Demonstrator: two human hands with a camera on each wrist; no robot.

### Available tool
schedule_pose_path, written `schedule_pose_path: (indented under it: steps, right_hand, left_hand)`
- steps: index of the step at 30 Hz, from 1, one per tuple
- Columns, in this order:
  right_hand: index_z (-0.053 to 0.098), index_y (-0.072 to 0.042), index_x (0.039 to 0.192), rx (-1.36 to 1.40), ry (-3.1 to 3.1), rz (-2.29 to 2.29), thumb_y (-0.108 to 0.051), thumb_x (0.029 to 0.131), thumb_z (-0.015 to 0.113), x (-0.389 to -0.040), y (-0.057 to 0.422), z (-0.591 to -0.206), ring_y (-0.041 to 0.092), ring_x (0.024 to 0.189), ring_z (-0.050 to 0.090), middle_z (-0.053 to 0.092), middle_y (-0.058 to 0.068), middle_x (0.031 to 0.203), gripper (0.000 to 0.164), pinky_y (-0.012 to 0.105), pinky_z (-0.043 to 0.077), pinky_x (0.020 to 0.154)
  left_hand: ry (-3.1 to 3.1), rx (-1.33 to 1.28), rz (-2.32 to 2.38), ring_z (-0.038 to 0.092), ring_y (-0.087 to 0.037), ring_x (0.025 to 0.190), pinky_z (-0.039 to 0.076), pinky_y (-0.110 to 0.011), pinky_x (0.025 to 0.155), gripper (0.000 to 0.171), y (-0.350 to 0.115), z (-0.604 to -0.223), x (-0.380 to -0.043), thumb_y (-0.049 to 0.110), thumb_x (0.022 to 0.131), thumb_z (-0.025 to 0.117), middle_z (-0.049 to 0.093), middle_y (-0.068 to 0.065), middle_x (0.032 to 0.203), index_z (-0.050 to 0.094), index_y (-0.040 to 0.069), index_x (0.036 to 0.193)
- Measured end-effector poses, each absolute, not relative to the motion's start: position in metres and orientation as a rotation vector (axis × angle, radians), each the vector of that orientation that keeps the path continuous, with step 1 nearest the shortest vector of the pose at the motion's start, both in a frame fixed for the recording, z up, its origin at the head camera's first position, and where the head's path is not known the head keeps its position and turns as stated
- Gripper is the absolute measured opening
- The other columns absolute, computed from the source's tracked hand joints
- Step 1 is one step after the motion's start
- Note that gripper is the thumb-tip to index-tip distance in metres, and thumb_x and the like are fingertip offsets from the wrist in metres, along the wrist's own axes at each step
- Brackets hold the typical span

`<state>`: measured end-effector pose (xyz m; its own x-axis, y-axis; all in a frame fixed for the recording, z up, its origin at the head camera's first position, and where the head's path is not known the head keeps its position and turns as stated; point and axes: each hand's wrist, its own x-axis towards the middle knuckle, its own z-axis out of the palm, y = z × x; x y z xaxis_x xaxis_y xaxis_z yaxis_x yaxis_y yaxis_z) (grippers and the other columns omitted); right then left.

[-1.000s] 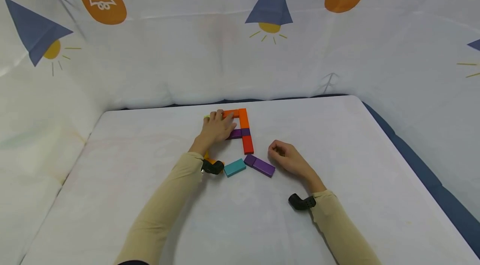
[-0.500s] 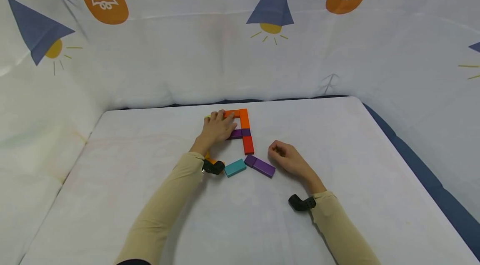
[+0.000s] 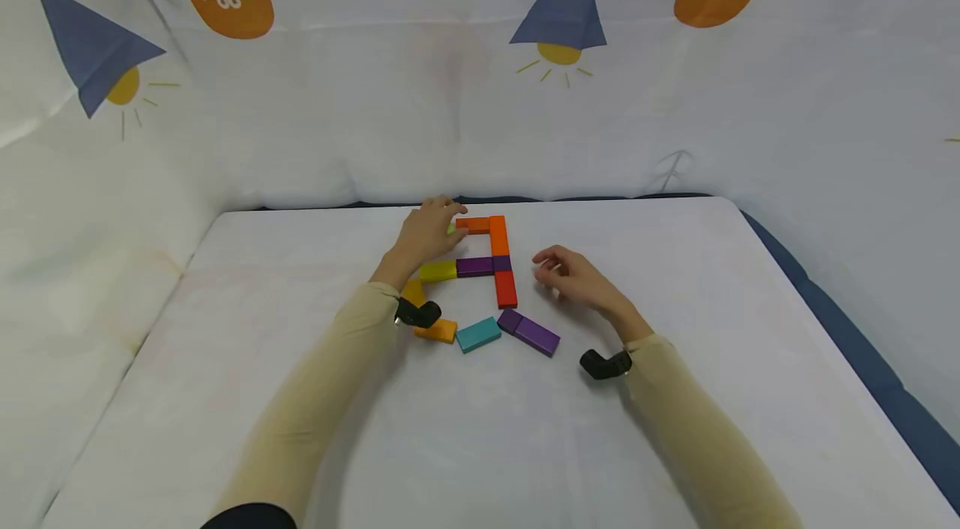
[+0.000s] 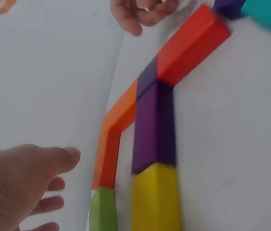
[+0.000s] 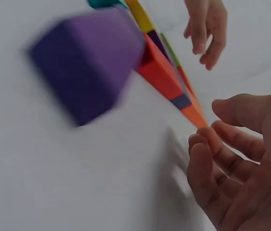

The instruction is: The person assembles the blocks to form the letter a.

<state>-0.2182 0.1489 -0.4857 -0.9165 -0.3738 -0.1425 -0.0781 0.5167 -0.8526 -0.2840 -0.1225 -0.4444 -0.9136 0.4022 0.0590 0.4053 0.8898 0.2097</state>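
Observation:
Colored wooden blocks lie joined in an outline on the white table. My left hand (image 3: 429, 231) hovers beside the green block (image 4: 103, 209) at the far left of the outline, its fingers loosely extended and holding nothing. Two orange blocks (image 3: 499, 236) form the far corner. A purple block (image 3: 475, 266) and a yellow block (image 3: 438, 271) make the crossbar, meeting a small purple piece (image 3: 502, 263) above the red block (image 3: 506, 289). My right hand (image 3: 576, 277) is in the air right of the red block, fingers loosely bent, with nothing in them.
Nearer to me lie a teal block (image 3: 478, 335), a long purple block (image 3: 537, 336) and a yellow-orange block (image 3: 437, 331), partly behind the left wrist camera (image 3: 418, 313). A white patterned cloth (image 3: 390, 112) hangs behind the table's far edge.
My left hand has lifted off the blocks and moved slightly away from me, uncovering the yellow block. My right hand has risen and moved forward, its fingers loosening. The blocks look unmoved.

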Motion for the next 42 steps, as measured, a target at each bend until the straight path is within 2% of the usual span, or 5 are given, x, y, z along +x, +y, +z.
schedule_pose_path:
  steps: [5,13,30,36,42]
  right_hand:
    - [0.043,-0.009,0.136,-0.322,2.479,-1.261,-0.031,0.096,0.053,-0.256,0.131,-0.477,0.025,0.095,0.055,0.054,0.013,0.118,0.047,0.028,0.053,0.073]
    - [0.042,-0.009,0.139,-0.282,2.597,-1.171,-0.037,0.092,0.057,-0.29,0.11,-0.484,0.022,0.091,0.057,0.056,0.01,0.113,0.057,0.025,0.049,0.071]
    - [0.048,-0.009,0.137,-0.364,2.67,-0.983,-0.035,0.091,0.058,-0.295,0.104,-0.485,0.027,0.104,0.048,0.051,0.014,0.117,0.054,0.039,0.044,0.091]
    - [0.046,-0.01,0.139,-0.356,2.647,-0.987,-0.036,0.091,0.058,-0.294,0.104,-0.484,0.027,0.104,0.048,0.051,0.013,0.117,0.056,0.038,0.045,0.09]
    - [0.046,-0.014,0.137,-0.247,2.568,-1.161,-0.041,0.095,0.051,-0.294,0.111,-0.487,0.025,0.094,0.054,0.054,0.013,0.121,0.051,0.031,0.05,0.079]
  left_hand:
    - [-3.067,-0.77,-0.335,0.05,-0.032,0.12,0.039,-0.051,0.102,0.043,-0.124,-0.436,-0.302,0.032,0.09,0.062,0.054,-0.011,0.132,0.057,0.012,0.129]
    - [-3.178,-0.856,-0.399,0.052,-0.026,0.117,0.04,-0.039,0.106,0.046,-0.111,-0.447,-0.319,0.026,0.091,0.063,0.054,-0.012,0.131,0.054,0.007,0.132]
    - [-3.18,-0.818,-0.459,0.051,-0.025,0.119,0.037,-0.038,0.109,0.039,-0.112,-0.458,-0.322,0.017,0.093,0.059,0.057,-0.009,0.13,0.055,0.009,0.131]
    - [-3.172,-0.815,-0.473,0.051,-0.025,0.118,0.037,-0.038,0.109,0.04,-0.114,-0.459,-0.322,0.018,0.093,0.059,0.057,-0.009,0.13,0.054,0.009,0.131]
    - [-3.173,-0.759,-0.556,0.05,-0.025,0.121,0.037,-0.041,0.108,0.045,-0.12,-0.459,-0.32,0.026,0.095,0.056,0.053,-0.01,0.134,0.05,0.009,0.136]
